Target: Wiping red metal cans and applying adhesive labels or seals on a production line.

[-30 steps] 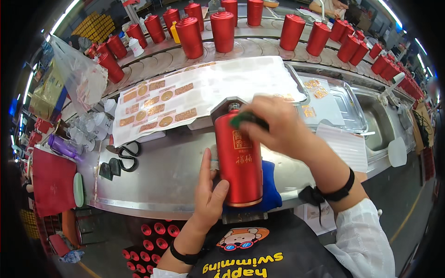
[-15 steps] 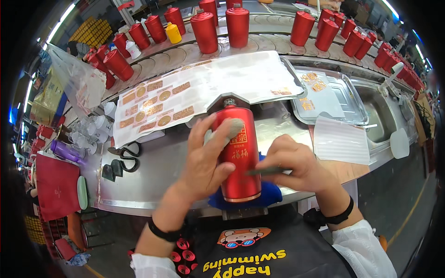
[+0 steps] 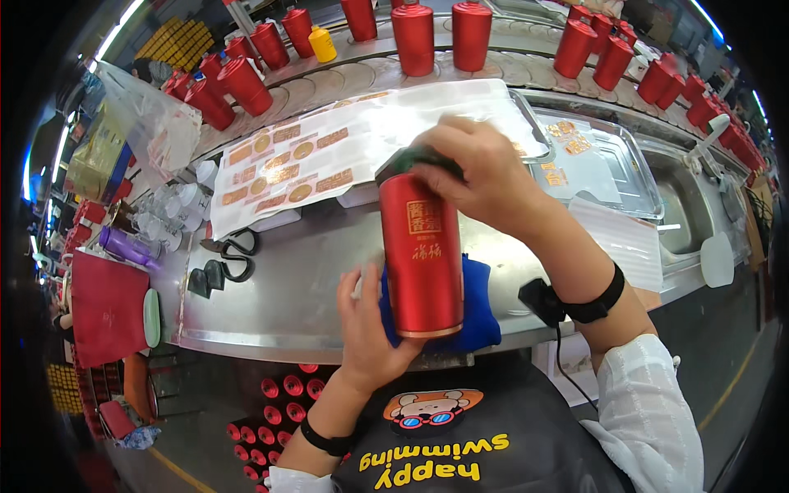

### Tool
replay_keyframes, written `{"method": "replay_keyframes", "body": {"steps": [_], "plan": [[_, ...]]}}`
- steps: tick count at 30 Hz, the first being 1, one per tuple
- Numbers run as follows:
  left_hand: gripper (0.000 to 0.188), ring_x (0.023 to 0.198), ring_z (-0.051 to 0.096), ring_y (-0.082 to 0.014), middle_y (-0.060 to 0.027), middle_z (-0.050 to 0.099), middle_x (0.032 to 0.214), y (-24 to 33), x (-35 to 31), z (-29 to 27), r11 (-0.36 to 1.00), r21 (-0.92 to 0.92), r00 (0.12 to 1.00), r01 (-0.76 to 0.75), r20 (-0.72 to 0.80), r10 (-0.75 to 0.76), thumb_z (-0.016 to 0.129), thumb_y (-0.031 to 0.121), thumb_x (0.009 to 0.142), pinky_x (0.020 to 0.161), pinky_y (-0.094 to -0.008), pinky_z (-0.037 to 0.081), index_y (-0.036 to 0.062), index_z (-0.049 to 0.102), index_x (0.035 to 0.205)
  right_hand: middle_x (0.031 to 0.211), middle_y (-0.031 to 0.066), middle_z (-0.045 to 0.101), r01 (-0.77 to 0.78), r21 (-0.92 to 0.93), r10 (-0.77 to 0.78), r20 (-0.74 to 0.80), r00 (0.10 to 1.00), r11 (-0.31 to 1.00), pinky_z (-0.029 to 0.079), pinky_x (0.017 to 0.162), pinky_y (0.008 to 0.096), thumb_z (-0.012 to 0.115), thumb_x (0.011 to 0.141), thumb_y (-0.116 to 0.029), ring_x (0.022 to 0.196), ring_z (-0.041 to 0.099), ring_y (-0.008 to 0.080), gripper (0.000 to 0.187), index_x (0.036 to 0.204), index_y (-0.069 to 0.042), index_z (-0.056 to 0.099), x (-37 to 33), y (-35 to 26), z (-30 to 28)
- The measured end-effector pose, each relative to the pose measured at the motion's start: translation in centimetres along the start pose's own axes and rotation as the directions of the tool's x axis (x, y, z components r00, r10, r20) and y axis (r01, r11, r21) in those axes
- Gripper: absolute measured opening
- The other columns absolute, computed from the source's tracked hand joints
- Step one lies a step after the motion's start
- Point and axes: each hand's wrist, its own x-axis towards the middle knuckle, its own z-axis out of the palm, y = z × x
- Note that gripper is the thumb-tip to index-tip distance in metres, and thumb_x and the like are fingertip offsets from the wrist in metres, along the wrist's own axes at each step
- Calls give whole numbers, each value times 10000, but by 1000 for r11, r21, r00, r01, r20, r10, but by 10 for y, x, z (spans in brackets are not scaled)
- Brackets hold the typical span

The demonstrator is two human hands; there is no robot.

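Observation:
A red bottle [image 3: 423, 271] with gold lettering lies tilted in front of me, base toward me, over a blue cloth [image 3: 478, 308]. My left hand [image 3: 366, 329] is against its lower left side, thumb near the base and fingers up along it. At the bottle's top is my right hand [image 3: 477, 168], fingers curled around a dark green flat piece [image 3: 436, 158]. That hand and piece hide the bottle's neck and part of the dark holder [image 3: 385, 168] there. Just beyond is a white sheet [image 3: 411, 115] bearing rows of gold and red labels [image 3: 302, 150].
Red bottles [image 3: 412, 41] and a yellow one [image 3: 322, 44] stand along the conveyor behind. Black scissors [image 3: 238, 245] lie on the steel bench [image 3: 288, 287] at left, glass cups [image 3: 185, 209] beyond them. A clear tray [image 3: 633, 177] and sink [image 3: 682, 197] are at right.
My right hand has moved from the bottle's lower right side up to its top, carrying the dark green piece. My left hand has dropped from its front to the lower left side.

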Motion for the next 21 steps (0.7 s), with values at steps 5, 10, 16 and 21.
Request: {"method": "replay_keyframes", "body": {"steps": [5, 10, 16, 21], "plan": [[970, 1285, 379, -406, -170, 482, 1358, -8, 1, -11, 988, 145, 983, -52, 183, 25, 763, 488, 723, 1087, -585, 194, -31, 336, 1422, 721, 60, 537, 288, 61, -294, 283, 913, 956, 429, 658, 395, 665, 725, -157, 711, 595, 243, 83, 749, -120, 594, -41, -45, -12], [991, 1267, 407, -395, -171, 504, 1338, 14, 16, -17, 962, 236, 979, -138, 178, 97, 782, 481, 703, 1090, -587, 192, -29, 336, 1427, 774, 108, 605, -156, 69, 155, 17, 988, 985, 475, 631, 396, 712, 756, -116, 712, 611, 304, 142, 855, -49, 636, -29, -1, -14], [992, 1254, 424, -413, -222, 467, 1376, 4, 7, -11, 972, 213, 988, -96, 138, 67, 748, 502, 735, 1098, -565, 207, -57, 314, 1431, 734, 94, 587, -227, 454, 84, 314, 946, 861, 471, 618, 372, 736, 748, -98, 692, 596, 287, 162, 872, -37, 651, -38, -12, -12], [956, 1216, 435, -439, -273, 432, 1376, -13, 2, -6, 996, 58, 981, -67, 186, 55, 669, 536, 799, 1065, -578, 230, -103, 301, 1407, 758, 60, 559, 80, 65, -81, 25, 996, 995, 413, 694, 360, 729, 683, -70, 769, 579, 237, 212, 883, -109, 671, -64, -11, -4]]}}
